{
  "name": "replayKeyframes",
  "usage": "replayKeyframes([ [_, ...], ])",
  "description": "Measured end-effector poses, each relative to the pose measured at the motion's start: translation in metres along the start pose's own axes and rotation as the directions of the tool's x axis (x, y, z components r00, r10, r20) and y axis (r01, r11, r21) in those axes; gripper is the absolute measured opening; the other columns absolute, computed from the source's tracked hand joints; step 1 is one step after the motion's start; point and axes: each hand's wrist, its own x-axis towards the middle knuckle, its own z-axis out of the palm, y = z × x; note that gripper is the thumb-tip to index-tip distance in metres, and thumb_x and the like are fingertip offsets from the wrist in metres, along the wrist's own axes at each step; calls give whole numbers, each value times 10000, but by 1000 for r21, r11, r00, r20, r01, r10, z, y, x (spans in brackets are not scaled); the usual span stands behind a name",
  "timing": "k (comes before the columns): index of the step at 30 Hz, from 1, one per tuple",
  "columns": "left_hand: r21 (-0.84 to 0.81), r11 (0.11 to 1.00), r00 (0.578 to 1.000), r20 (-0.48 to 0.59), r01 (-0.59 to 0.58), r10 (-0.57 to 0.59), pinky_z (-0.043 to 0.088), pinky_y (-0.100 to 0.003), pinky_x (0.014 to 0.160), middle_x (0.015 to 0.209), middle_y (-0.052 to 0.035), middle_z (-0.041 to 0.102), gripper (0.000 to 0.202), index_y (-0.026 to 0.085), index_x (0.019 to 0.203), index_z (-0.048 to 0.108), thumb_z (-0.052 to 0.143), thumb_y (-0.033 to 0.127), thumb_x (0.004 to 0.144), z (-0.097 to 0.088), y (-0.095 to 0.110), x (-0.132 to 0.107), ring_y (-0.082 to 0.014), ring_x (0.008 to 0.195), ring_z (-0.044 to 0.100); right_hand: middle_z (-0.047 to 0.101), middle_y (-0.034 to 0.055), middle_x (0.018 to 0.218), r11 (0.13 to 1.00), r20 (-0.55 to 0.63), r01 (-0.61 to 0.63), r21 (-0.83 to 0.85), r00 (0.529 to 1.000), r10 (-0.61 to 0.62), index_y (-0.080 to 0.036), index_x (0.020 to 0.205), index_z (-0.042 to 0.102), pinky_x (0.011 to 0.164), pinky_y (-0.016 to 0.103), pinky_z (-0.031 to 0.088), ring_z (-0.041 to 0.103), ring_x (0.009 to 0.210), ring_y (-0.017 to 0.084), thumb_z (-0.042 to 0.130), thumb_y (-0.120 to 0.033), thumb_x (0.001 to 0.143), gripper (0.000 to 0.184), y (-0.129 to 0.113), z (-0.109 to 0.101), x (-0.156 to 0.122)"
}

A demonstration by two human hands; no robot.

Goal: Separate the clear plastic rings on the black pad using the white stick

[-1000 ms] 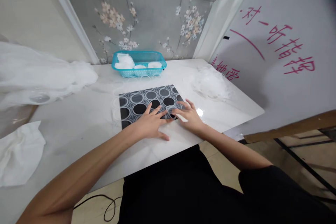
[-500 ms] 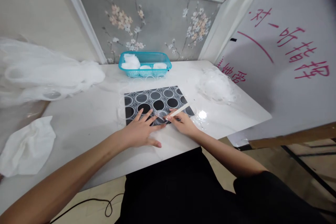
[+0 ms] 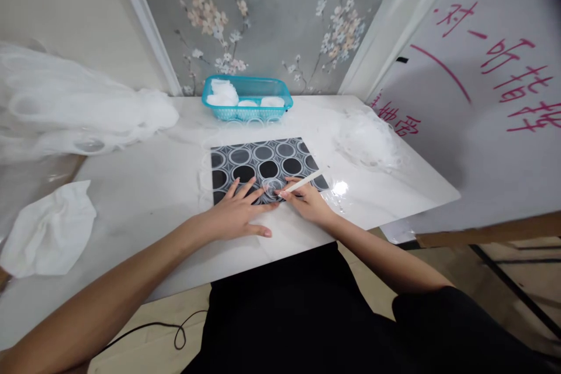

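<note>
- Two bare hands work at the near edge of a patterned sheet on a white, faintly veined tabletop point(image 3: 162, 198).
- The left hand point(image 3: 232, 213) lies palm down with its fingers spread wide; its fingertips rest on the sheet and its thumb points right along the tabletop.
- The right hand point(image 3: 309, 203) pinches a slim white stick point(image 3: 304, 182), which slants from far right down to near left.
- A clear round disc point(image 3: 272, 185) lies on the near part of the sheet, right of centre, between the two hands. The stick's lower end is at its near right edge; whether they touch is too small to tell.
- The patterned sheet point(image 3: 268, 169) is dark, printed with black and grey circles in pale rings.
- Beyond it, at the far edge, a blue basket point(image 3: 221, 112) holds white pieces point(image 3: 223, 93), some of them round.
- At far right sits a loose heap of clear, whitish plastic point(image 3: 366, 139).
- At far left is a large, filmy white bundle point(image 3: 83, 102); nearer on that side lies a crumpled white cloth point(image 3: 50, 228), perhaps paper.
- Behind stands a grey panel with painted blossoms point(image 3: 272, 17); at right, a whiteboard point(image 3: 438, 175) bears red handwriting.
</note>
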Motion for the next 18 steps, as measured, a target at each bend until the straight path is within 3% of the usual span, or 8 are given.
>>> replayKeyframes([
  [3, -11, 1000, 1000, 19, 8, -8, -94, -624, 1077, 1570, -26, 76, 730, 422, 1419, 319, 311, 789, 787, -1, 0, 1, -357, 1424, -110, 726, 24, 1021, 976, 37, 109, -188, 994, -104, -267, 958, 704, 1082, 483, 332, 477, 1257, 245, 489, -274, 922, 218, -6, 2, -5],
  [6, -17, 1000, 1000, 9, -1, 1, -113, -636, 1066, 1570, -12, 99, 702, 428, 1410, 335, 318, 775, 799, -2, -2, 2, -362, 1428, -83, 724, -9, 1036, 882, 125, 248, -400, 968, -215, -302, 937, 690, 1143, 501, 183, 435, 1285, 239, 499, -219, 907, 210, -6, -4, 4],
  [7, -23, 1000, 1000, 4, -2, 2, -114, -637, 1065, 1571, -8, 100, 690, 432, 1405, 342, 319, 770, 804, -2, -3, 2, -362, 1429, -76, 726, -9, 1018, 861, 103, 244, -446, 970, -221, -298, 927, 686, 1142, 497, 175, 451, 1264, 241, 496, -199, 902, 215, -4, -10, 13],
  [9, -41, 999, 1000, 7, 2, -2, -106, -636, 1068, 1573, 0, 78, 678, 441, 1402, 340, 322, 765, 807, -3, -3, 1, -363, 1429, -73, 725, 15, 981, 865, -76, 124, -486, 980, -183, -262, 899, 681, 1092, 488, 256, 520, 1166, 253, 471, -190, 910, 222, 3, -24, 36],
  [11, -60, 998, 1000, 17, 4, -3, -89, -634, 1073, 1574, 3, 36, 688, 450, 1411, 310, 329, 769, 802, -3, -2, 0, -369, 1426, -84, 713, 54, 972, 911, -349, -59, -408, 932, -96, -220, 870, 669, 971, 445, 387, 581, 1033, 249, 413, -237, 944, 267, 7, -37, 59],
  [13, -55, 998, 1000, 9, -2, 3, -82, -637, 1070, 1573, -8, 21, 713, 454, 1417, 288, 343, 781, 786, -3, -1, -3, -378, 1422, -92, 702, 73, 960, 955, -474, -104, -278, 880, -42, -203, 873, 656, 863, 385, 454, 609, 928, 227, 376, -301, 965, 311, 6, -40, 73],
  [15, -22, 1000, 1000, -21, -19, 18, -84, -636, 1067, 1573, -25, 37, 733, 446, 1417, 296, 355, 789, 772, -2, 1, -7, -384, 1421, -90, 702, 63, 938, 983, -440, -12, -184, 895, -72, -208, 889, 656, 859, 362, 467, 617, 911, 212, 403, -329, 959, 290, -1, -31, 72],
  [18, 31, 999, 998, -52, -35, 36, -75, -614, 1078, 1569, -52, 106, 758, 409, 1430, 300, 342, 789, 776, -4, 1, -19, -380, 1428, -46, 715, 35, 928, 985, -240, 154, -80, 956, -169, -222, 877, 673, 928, 377, 456, 609, 998, 211, 467, -292, 935, 225, -14, 0, 54],
])
